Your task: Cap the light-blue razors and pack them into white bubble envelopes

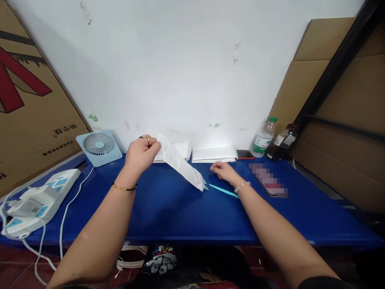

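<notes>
Thumb and fingers of the left hand (141, 154) are clenched on the upper end of a white pouch (182, 165), which slants down from that grip toward the right hand, with teal tips (205, 185) poking from its lower end. Near those tips, below the right hand (224, 171), a teal stick (224, 191) lies on the table; the right hand's fingers are loosely curled, and whether they pinch anything I cannot tell. Blue covering spans the table (180, 218) beneath both hands. Beyond the left grip, partly behind the pouch, lie white packets (183, 150), with a white stack (215, 153) beyond the right hand. Left of the left grip stand a light-blue fan (100, 145) and, nearer the body, a white power strip (61, 186) with cables. Right of the right hand lies a blurred phone (267, 181); farther back stand a green-capped bottle (264, 138) and a bottle of dark liquid (281, 145). A scuffed white wall (192, 80) rises beyond both hands, flanked by a printed carton (30, 104) on the left and brown cardboard (313, 56) on the right.
</notes>
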`<state>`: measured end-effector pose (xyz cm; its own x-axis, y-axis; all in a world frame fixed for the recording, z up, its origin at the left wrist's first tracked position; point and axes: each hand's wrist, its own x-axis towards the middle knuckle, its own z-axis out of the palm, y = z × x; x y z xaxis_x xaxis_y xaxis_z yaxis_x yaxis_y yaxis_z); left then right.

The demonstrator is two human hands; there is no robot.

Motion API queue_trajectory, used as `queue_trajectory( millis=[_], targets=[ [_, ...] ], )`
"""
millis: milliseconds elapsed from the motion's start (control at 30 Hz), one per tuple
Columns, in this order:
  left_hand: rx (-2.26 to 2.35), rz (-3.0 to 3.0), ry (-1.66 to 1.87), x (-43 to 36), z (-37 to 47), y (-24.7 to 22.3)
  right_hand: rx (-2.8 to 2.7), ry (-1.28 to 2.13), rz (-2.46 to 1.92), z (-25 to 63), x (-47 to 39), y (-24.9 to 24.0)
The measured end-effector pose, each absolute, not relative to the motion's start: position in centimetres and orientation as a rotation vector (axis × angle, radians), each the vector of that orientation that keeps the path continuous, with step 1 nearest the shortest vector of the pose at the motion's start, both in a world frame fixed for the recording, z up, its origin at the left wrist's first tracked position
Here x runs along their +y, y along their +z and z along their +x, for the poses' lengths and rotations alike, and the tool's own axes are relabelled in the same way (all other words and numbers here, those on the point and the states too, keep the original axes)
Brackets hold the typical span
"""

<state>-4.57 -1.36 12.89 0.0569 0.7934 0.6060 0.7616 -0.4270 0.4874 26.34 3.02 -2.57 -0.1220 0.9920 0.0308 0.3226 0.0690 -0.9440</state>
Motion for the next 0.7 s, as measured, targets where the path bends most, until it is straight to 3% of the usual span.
queue_trajectory(
  millis=[267, 533, 700],
  targets=[
    [1.74, 2.249, 1.346, -1.5, -5.0, 14.4, -1.993, 0.901, -1.308, 25.9, 1.5, -0.9],
    [1.758, 2.199, 1.37, -0.5, -6.7, 13.1, -2.407, 0.351, -1.366, 21.1, 0.7, -1.8],
    [2.057, 1.928, 1.289, -1.3, -12.2, 13.0, -2.523, 0.165, -1.363, 21.7, 0.7, -1.7]
  ],
)
